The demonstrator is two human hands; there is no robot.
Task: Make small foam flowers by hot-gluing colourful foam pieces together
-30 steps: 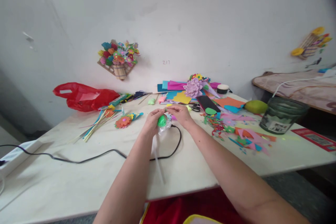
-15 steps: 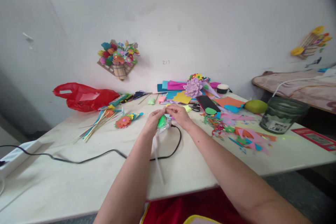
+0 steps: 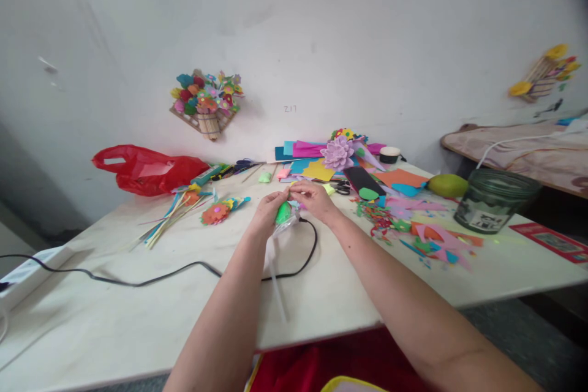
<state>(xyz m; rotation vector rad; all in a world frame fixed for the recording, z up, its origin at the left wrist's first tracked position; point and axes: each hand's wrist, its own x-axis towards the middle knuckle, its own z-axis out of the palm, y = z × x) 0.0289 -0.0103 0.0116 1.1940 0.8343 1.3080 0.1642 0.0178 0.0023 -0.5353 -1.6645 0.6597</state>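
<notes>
Both of my hands meet above the middle of the table, fingertips together. My left hand (image 3: 270, 209) is closed around a glue gun with a bright green body (image 3: 283, 213), wrapped partly in clear plastic. A translucent glue stick (image 3: 277, 291) hangs down from it towards the table's front edge, and a black cord runs from its right side. My right hand (image 3: 315, 199) is pinched at the left fingertips; whatever is between its fingers is too small to make out. Left of my hands lies an orange foam flower (image 3: 215, 213).
A red plastic bag (image 3: 147, 171), thin strips and a power strip (image 3: 34, 272) are on the left. Behind my hands are foam sheets, scissors (image 3: 341, 187) and a purple flower (image 3: 338, 153). Foam scraps, a yellow-green fruit (image 3: 448, 185) and a glass jar (image 3: 491, 205) stand right.
</notes>
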